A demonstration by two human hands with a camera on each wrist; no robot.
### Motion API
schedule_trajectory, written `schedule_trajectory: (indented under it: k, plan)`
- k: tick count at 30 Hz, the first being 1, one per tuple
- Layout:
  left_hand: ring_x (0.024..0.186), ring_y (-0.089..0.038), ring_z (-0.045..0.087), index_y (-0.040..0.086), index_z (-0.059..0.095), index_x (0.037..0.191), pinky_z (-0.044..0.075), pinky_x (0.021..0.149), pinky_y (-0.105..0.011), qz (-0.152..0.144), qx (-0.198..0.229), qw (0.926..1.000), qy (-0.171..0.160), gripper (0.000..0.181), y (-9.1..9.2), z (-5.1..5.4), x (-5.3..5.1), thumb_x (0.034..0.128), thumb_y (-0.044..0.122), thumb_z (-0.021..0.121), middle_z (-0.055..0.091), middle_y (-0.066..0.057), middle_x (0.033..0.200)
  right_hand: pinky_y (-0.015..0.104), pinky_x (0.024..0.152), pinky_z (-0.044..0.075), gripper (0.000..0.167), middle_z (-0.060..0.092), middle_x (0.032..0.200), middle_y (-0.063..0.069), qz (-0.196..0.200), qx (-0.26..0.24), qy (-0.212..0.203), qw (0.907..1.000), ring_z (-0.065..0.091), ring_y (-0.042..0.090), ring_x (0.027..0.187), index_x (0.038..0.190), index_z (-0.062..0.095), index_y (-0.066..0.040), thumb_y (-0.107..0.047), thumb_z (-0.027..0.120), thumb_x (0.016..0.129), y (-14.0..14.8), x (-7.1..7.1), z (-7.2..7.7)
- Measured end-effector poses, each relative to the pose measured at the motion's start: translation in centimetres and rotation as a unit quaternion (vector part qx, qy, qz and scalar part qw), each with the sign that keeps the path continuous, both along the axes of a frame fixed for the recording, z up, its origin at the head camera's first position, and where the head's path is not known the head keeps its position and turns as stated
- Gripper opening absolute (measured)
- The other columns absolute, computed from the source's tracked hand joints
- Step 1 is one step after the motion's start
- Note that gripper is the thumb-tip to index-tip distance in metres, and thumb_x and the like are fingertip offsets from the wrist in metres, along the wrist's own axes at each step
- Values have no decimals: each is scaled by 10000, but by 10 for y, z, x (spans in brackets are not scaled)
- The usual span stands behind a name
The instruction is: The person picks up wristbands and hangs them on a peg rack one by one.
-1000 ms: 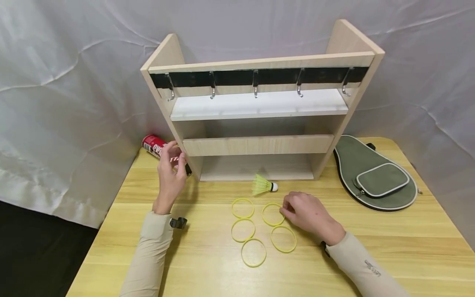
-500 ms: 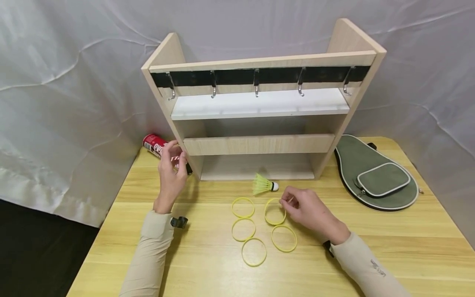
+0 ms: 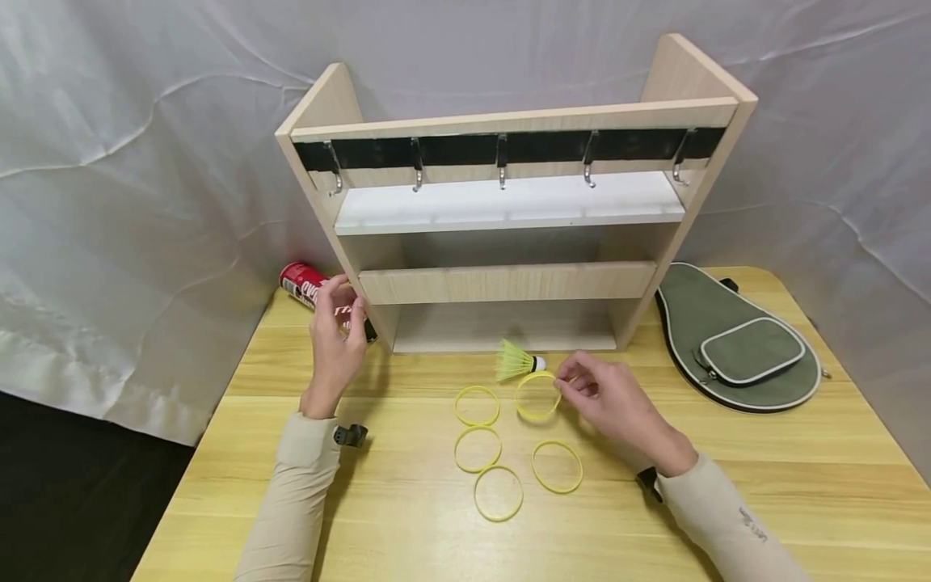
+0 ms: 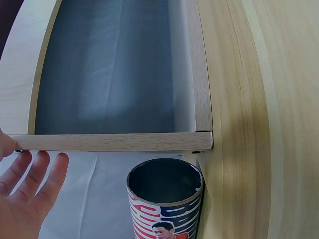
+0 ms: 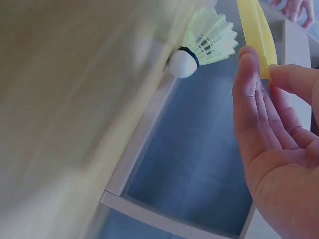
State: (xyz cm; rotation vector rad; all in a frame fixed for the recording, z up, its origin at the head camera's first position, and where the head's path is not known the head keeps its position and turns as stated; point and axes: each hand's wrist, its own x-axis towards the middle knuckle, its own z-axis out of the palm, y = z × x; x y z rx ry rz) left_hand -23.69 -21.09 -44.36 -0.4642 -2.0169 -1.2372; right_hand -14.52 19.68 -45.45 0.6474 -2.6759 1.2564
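My right hand (image 3: pixel 609 398) pinches a thin yellow ring (image 3: pixel 520 402) between thumb and index finger. The ring is tilted up off the table, just in front of a yellow shuttlecock (image 3: pixel 515 362) with a white tip. In the right wrist view the pinched band (image 5: pixel 259 37) shows edge-on beside the shuttlecock (image 5: pixel 183 63). My left hand (image 3: pixel 336 352) holds the left side panel of a wooden shelf rack (image 3: pixel 509 283), with the thumb at its front edge and the fingers along its outer side (image 4: pixel 114 142). Several other yellow rings (image 3: pixel 477 449) lie flat on the table.
A red printed tube (image 3: pixel 301 283) lies left of the rack, partly hidden by my left hand; its open end (image 4: pixel 164 181) faces forward. Metal hooks (image 3: pixel 502 166) line the rack's top bar. A green racket case (image 3: pixel 735 343) lies at the right. A grey curtain (image 3: pixel 145 162) hangs behind.
My right hand has taken hold of the upper right ring, tilted it up and carried it away from me, nearer the shuttlecock. The left hand stays on the rack.
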Motion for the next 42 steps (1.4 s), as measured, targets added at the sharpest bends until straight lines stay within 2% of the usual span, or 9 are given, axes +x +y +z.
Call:
schedule_trajectory:
  k: [5,10,13,21,24,29,35,38,42]
  plan:
    - [877,-228,660,-123,521,1391,552,752,-107,-8,-16,10000,-3,340,1,1,1,1068,-50,599,678,-326,1062,252,739,671,270,819,978,144,-58,-176,10,9998,775,194,863,1206,738,13,84,776,948,3,-1,10]
    - [862,-297,673,-113,532,1396,543,753,-99,-17,27,10000,23,336,1,1,1,1073,-50,599,688,-315,1065,278,762,686,258,823,998,127,-174,-245,223,9993,793,251,889,1192,778,17,63,800,939,7,-1,20]
    - [866,-301,676,-110,535,1398,539,755,-93,-12,55,10000,30,337,1,1,1,1071,-58,599,693,-313,1065,248,774,679,239,820,995,113,-228,-369,464,9980,789,204,884,1151,788,3,68,817,923,10,-1,26]
    - [865,-266,669,-106,535,1397,540,750,-93,-30,55,10000,19,340,1,1,1,1066,-62,604,693,-305,1060,121,792,628,233,813,983,142,-461,-961,1032,9889,722,-65,895,1099,779,-2,103,829,898,22,-1,51]
    - [866,-259,666,-114,525,1402,548,747,-105,-39,57,10000,-17,347,1,1,0,1069,-56,603,690,-309,1064,108,799,622,249,803,1002,128,-563,-1168,1237,9838,727,-81,911,1105,776,18,135,817,889,27,-1,63]
    - [874,-222,658,-110,528,1403,549,752,-107,-11,36,10000,0,349,-1,-1,-1,1067,-56,605,690,-310,1072,115,794,626,289,769,1028,-11,-706,-1497,1497,9748,748,-42,918,1126,762,44,183,797,875,34,-1,83]
    - [879,-149,634,-124,521,1398,552,751,-117,-11,29,10000,-8,351,-2,0,0,1063,-59,604,677,-327,1067,128,806,632,320,785,1062,-14,-769,-2190,1759,9567,768,14,922,1152,732,129,241,768,855,39,-4,99]
    - [885,-136,637,-121,523,1397,555,750,-116,-7,-2,10000,8,352,-1,1,1,1064,-47,610,676,-330,1069,160,824,646,306,795,1071,45,-515,-2844,1816,9399,789,68,931,1150,690,208,282,722,854,44,-7,105]
    - [883,-145,643,-116,524,1395,560,748,-107,-20,-6,10000,27,350,-1,0,-1,1063,-47,608,680,-325,1069,211,834,664,288,792,1060,131,-192,-3630,1899,9120,804,136,917,1143,640,278,304,682,859,54,-12,117]
